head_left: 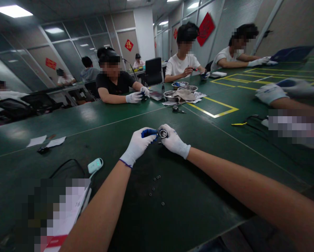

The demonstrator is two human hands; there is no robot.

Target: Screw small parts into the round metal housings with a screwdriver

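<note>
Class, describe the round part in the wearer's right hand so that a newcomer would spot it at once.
Start at the green table and find the wearer's left hand and right hand, both gloved, mid-picture. The round part is in the right hand, on the side facing the left. Its bright rim and larger size set it apart from the small rings on the table.

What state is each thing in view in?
Right grip: closed around the round metal part
Left grip: curled beside it, contact unclear
Round metal part: open end showing
Small rings: loose on green tabletop
Pale device: green lights lit
Cloth: crumpled by metal bowls
Ceiling light: on
</note>
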